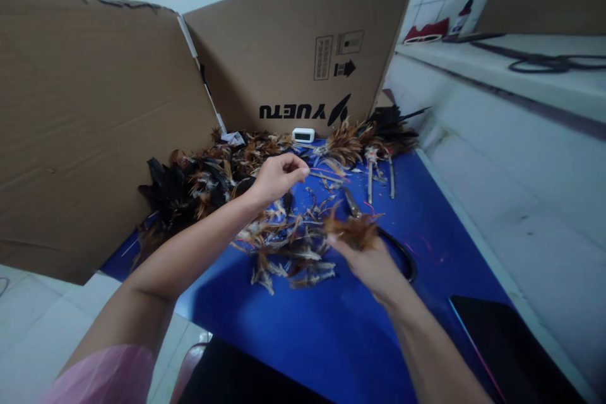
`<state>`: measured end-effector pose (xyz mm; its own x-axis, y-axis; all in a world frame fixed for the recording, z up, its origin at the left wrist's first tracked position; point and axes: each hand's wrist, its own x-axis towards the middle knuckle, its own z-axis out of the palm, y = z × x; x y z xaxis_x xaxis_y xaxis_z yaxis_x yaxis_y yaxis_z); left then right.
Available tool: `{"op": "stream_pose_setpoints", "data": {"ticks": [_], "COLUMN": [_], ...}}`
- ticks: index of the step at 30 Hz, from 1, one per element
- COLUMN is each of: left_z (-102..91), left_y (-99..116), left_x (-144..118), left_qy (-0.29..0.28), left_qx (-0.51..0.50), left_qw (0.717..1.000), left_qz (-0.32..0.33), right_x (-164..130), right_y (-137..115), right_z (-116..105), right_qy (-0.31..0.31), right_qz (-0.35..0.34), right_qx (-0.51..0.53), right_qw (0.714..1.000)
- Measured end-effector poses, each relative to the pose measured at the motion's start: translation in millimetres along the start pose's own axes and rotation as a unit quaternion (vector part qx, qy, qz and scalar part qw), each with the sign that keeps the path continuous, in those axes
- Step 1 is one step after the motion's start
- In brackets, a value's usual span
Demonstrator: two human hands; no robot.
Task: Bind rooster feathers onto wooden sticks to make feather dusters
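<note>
My left hand (280, 177) is raised over the pile, thumb and forefinger pinched on a thin pink thread (326, 172) that trails to the right. Brown feathers (354, 229) in a small, blurred bunch are gripped by my right hand (372, 262), lower and to the right. Partly hidden behind that hand lies a pair of scissors (402, 255) with black handles. Loose feathers (293, 259), pale at the quill ends, are scattered on the blue tabletop (331, 322) between and below my hands.
Cardboard panels (265, 57) wall off the back and left. Against them lie heaps of dark and brown feathers (175, 189), a small white digital display (303, 135) and feathered sticks (370, 180). A dark tablet-like slab (506, 347) lies front right, beside the white wall ledge (544, 88).
</note>
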<state>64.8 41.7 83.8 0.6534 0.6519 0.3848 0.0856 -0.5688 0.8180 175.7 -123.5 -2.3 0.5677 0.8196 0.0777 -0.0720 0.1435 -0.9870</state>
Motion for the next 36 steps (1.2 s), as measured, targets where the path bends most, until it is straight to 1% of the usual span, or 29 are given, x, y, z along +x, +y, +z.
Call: {"op": "stream_pose_setpoints", "data": {"ticks": [1,2,3,4,5,7,9,11,13,16,18,20,22,23,25,27,29,32,34,36], "left_z": [5.5,12.7,21.1,30.5,40.2,59.0,74.0,82.5,83.1,69.1,51.5,29.3,3.8,-9.5,-36.0,-59.9,-78.3,-92.8,-94.5,-92.3], "left_y": [0.8,1.9,3.2,4.4,5.6,7.0,6.5,4.3,1.5,-2.7,-6.7,-12.9,-21.0,-25.3,-33.1,-39.0,-42.7,-46.7,-50.8,-57.7], "left_x": [4.7,8.7,12.1,15.0,17.7,22.8,27.9,32.4,34.8,32.0,25.5,15.4,1.9,-6.1,-24.3,-44.6,-65.3,-93.7,-108.9,-120.5], "left_qy": [-0.004,-0.015,-0.031,-0.048,-0.064,-0.101,-0.150,-0.186,-0.193,-0.163,-0.137,-0.131,-0.137,-0.129,-0.107,-0.101,-0.118,-0.149,-0.177,-0.195], "left_qx": [0.004,0.013,0.026,0.042,0.058,0.090,0.128,0.165,0.184,0.190,0.190,0.168,0.141,0.139,0.172,0.211,0.237,0.271,0.284,0.299], "left_qw": [1.000,1.000,0.999,0.998,0.996,0.990,0.979,0.967,0.962,0.966,0.971,0.977,0.980,0.982,0.979,0.972,0.963,0.949,0.940,0.933], "left_qz": [0.003,0.007,0.012,0.019,0.027,0.043,0.057,0.063,0.065,0.061,0.049,0.028,0.006,0.000,-0.008,-0.026,-0.047,-0.063,-0.063,-0.051], "right_x": [-2.9,-6.0,-9.1,-11.9,-14.3,-17.6,-19.1,-19.8,-20.4,-21.2,-20.6,-18.5,-14.9,-12.8,-8.7,-5.4,-3.2,-1.8,-1.6,-1.4], "right_y": [0.4,0.8,1.4,2.1,2.9,4.4,5.7,6.4,6.2,5.3,5.5,7.2,9.3,10.2,10.9,10.3,9.0,7.2,5.9,4.6], "right_z": [2.7,5.1,7.1,8.4,9.1,8.6,6.8,5.2,4.6,5.3,5.3,3.9,1.4,0.0,-2.6,-4.4,-5.6,-6.1,-5.5,-4.3], "right_qy": [-0.078,-0.164,-0.241,-0.298,-0.336,-0.371,-0.373,-0.366,-0.363,-0.362,-0.365,-0.362,-0.337,-0.319,-0.272,-0.229,-0.194,-0.166,-0.156,-0.143], "right_qz": [0.010,0.022,0.034,0.045,0.053,0.058,0.055,0.051,0.049,0.039,0.033,0.031,0.031,0.029,0.022,0.006,-0.013,-0.026,-0.029,-0.035], "right_qx": [-0.020,-0.042,-0.061,-0.076,-0.088,-0.114,-0.140,-0.159,-0.166,-0.170,-0.164,-0.166,-0.177,-0.182,-0.175,-0.151,-0.140,-0.150,-0.156,-0.159], "right_qw": [0.997,0.985,0.968,0.951,0.936,0.920,0.915,0.915,0.916,0.916,0.916,0.917,0.924,0.930,0.946,0.962,0.971,0.974,0.975,0.976]}}
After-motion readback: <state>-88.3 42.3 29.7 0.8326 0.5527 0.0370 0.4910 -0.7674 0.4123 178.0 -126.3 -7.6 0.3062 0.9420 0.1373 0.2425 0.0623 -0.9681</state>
